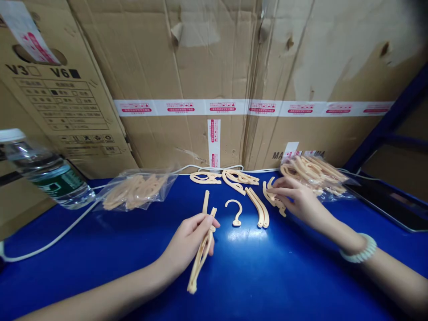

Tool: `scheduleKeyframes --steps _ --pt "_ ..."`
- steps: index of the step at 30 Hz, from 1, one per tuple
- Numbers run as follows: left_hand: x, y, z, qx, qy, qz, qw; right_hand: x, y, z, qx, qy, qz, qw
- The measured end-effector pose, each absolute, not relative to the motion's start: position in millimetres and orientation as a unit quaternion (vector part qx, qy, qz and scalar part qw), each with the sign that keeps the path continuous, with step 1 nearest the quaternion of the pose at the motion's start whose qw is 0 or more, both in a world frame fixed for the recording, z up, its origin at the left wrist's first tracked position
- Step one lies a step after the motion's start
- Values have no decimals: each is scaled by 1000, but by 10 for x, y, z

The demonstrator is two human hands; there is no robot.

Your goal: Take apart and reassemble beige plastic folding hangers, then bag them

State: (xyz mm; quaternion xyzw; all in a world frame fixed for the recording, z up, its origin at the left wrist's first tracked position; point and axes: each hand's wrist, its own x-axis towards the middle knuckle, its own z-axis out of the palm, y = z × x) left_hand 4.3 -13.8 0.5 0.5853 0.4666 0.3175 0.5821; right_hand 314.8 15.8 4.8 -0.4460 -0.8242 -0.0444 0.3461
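Note:
My left hand (pixel 195 236) is closed around a partly folded beige plastic hanger (pixel 199 263), its long arms slanting down toward me and one arm sticking up past the fingers. My right hand (pixel 296 198) reaches over a small pile of curved beige hanger parts (pixel 280 206), with its fingertips pinched at one of them; the exact grip is partly hidden. Between the hands a single beige hook (pixel 236 214) lies on the blue table. Two curved hanger arms (pixel 259 209) lie side by side to the right of the hook.
Behind lie folded beige hangers (pixel 239 178). Clear bags of beige parts sit at left (pixel 138 191) and right (pixel 312 174). A water bottle (pixel 50 174), a white cable (pixel 63 234) and a dark flat device (pixel 388 205) are at the sides. Cardboard boxes (pixel 200 142) stand along the back.

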Motion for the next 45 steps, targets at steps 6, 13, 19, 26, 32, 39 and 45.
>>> scheduleKeyframes --steps 6,13,19,26,32,39,45 --pt "1 -142 28 532 478 344 608 3282 272 -75 -464 -852 -25 239" --pt "13 -183 29 491 458 412 616 2965 -3 104 -421 -861 -53 282" --pt "47 -222 49 519 431 435 597 2351 -517 150 -229 -939 -116 228" --pt "50 -274 38 552 400 426 595 2328 -482 -22 -227 -934 -155 227" --pt "16 -230 -41 570 418 470 529 2338 -488 -1 -276 -929 -98 226" --pt "-71 -291 -59 793 363 487 52 2333 -519 18 -299 -926 -50 227" --pt "-22 -394 -106 929 205 308 -7 2240 -581 -13 -273 -931 -81 231"
